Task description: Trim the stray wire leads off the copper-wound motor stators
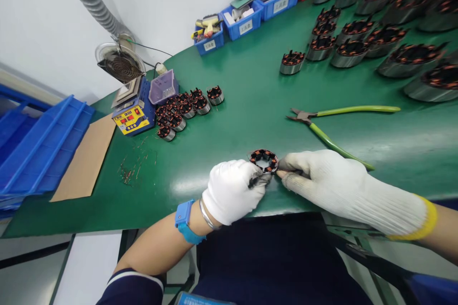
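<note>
Across the green bench (243, 100), many wound cores (348, 60) stood one to two o'clock from the held core (274, 161), a smaller batch (202, 107) at ten; which were finished, I couldn't tell. The right hand (329, 181) held its fingers narrow at three, grip unclear; the left hand (232, 190) pinched six. Pliers (339, 112) lay at two, wire scraps (127, 177) at nine.
</note>
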The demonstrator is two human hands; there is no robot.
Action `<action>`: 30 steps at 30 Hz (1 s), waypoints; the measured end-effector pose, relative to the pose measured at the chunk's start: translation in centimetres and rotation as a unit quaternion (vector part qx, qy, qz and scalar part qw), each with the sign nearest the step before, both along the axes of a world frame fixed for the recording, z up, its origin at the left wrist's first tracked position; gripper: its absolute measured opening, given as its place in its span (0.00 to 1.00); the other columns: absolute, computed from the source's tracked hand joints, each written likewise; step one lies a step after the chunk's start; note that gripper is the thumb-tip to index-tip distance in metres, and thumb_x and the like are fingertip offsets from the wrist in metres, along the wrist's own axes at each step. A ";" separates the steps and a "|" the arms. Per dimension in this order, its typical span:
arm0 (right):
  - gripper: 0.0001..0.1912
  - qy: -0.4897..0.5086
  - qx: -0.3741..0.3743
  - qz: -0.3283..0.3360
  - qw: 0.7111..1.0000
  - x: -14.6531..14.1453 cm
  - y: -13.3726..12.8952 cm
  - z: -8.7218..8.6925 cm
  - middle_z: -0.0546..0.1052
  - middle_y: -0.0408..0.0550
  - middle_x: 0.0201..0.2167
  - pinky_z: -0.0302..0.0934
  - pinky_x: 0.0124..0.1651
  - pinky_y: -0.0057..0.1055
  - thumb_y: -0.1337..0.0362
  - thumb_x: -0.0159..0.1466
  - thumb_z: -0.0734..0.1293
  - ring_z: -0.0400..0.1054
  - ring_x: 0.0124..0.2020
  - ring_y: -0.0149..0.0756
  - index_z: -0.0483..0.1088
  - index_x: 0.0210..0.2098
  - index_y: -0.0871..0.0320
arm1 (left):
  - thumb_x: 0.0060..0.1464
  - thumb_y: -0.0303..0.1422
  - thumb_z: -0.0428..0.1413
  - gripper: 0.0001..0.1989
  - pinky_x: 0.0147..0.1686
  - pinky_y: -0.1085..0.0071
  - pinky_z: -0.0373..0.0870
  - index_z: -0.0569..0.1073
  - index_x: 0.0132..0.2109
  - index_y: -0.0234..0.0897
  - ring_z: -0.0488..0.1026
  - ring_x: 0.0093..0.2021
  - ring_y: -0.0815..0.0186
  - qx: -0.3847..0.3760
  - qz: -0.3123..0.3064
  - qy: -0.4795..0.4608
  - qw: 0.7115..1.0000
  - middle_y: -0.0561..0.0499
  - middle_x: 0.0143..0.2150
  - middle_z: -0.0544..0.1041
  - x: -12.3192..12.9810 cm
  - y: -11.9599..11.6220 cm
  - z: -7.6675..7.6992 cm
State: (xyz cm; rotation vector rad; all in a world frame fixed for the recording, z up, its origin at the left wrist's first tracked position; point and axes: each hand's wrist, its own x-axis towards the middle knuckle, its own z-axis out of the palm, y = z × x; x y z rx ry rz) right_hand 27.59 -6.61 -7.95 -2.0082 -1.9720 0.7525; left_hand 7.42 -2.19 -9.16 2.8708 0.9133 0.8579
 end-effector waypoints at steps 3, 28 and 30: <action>0.13 0.009 0.016 0.002 1.000 0.0 -0.1 -0.1 0.82 0.46 0.27 0.54 0.26 0.30 0.57 0.63 0.62 0.74 0.27 0.41 0.78 0.33 0.52 | 0.56 0.33 0.58 0.08 0.27 0.69 0.69 0.74 0.28 0.41 0.77 0.25 0.64 -0.031 0.027 0.018 0.999 0.52 0.24 0.78 -0.1 0.0 -0.1; 0.13 0.029 0.003 -0.009 1.000 0.0 0.0 -0.7 0.80 0.46 0.26 0.53 0.27 0.31 0.55 0.62 0.63 0.72 0.26 0.39 0.74 0.29 0.53 | 0.60 0.25 0.54 0.11 0.26 0.65 0.54 0.72 0.29 0.40 0.64 0.22 0.64 0.181 0.006 0.070 0.981 0.54 0.21 0.66 -0.2 -1.0 0.4; 0.13 0.035 0.018 -0.003 0.999 0.1 -0.1 -0.9 0.79 0.45 0.25 0.52 0.25 0.30 0.55 0.63 0.63 0.70 0.24 0.38 0.74 0.28 0.53 | 0.57 0.24 0.54 0.11 0.26 0.65 0.54 0.70 0.27 0.40 0.64 0.21 0.64 0.188 0.021 0.079 0.979 0.53 0.21 0.67 -0.2 -1.3 0.2</action>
